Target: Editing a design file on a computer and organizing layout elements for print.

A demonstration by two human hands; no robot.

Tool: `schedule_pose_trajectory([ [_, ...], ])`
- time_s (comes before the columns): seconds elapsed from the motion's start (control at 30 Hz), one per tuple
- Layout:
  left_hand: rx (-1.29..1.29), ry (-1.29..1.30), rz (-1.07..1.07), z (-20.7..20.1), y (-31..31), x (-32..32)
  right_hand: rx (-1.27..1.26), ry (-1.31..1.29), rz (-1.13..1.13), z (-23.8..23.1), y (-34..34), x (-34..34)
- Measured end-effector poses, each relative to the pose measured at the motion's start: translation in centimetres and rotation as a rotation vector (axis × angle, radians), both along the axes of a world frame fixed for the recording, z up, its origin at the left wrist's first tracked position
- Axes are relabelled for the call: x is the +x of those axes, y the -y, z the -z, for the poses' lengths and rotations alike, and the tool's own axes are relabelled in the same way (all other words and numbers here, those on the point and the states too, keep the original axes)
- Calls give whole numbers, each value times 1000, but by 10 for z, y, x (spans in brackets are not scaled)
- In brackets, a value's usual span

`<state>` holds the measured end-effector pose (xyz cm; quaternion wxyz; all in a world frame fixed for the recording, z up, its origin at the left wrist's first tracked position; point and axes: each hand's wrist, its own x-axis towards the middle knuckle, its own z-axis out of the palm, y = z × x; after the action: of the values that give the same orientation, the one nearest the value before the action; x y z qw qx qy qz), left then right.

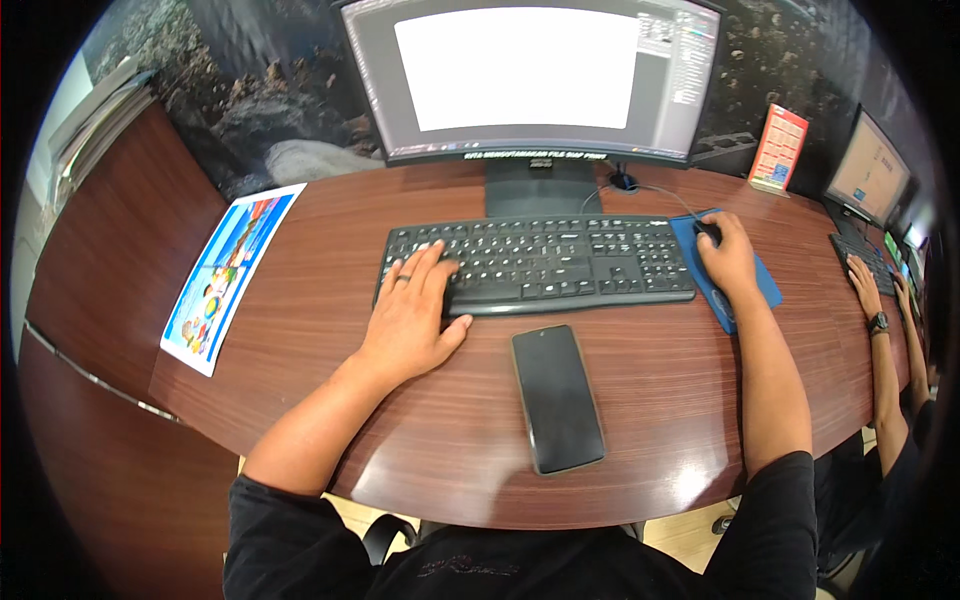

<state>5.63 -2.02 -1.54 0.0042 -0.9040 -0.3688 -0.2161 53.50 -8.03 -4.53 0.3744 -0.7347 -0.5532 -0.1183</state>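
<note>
My left hand (408, 318) rests over the left end of a black keyboard (540, 262), its fingers spread on the keys and the thumb out past the near edge. A dark ring is on one finger. At the keyboard's right, my right hand (730, 258) is closed over a black computer mouse (708, 232), mostly hidden under the fingers. The mouse sits on a blue mouse pad (722, 300). A dark-screened smartphone (558, 398) lies face up between my forearms. Behind the keyboard, a monitor (515, 70) shows a blank white page inside grey program panels.
A colourful printed sheet (228, 280) lies at the desk's left, beside a wooden partition (120, 230) topped with stacked papers (95, 135). A red desk calendar (779, 148) stands at the back right. Farther right, a co-worker's hand (864, 285) is at another keyboard below a second monitor (868, 170).
</note>
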Motion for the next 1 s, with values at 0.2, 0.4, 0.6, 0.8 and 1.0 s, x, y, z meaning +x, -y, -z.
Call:
schedule_pose_trajectory([
  [0.2,96,-74,-83,-14,-6,-16,-69,-46,109,-5,4,-9],
  [0.4,-160,-94,-415,-31,-9,-54,-53,-66,109,-3,4,-3],
  [0.6,-279,-99,-338,-34,-9,-53,-36,-62,133,-1,1,-2],
  [0.8,-272,-108,-298,-37,-8,-52,-20,-33,135,-1,1,-3],
  [1.0,-266,-103,-294,-36,-8,-53,-37,-61,112,0,0,0],
])
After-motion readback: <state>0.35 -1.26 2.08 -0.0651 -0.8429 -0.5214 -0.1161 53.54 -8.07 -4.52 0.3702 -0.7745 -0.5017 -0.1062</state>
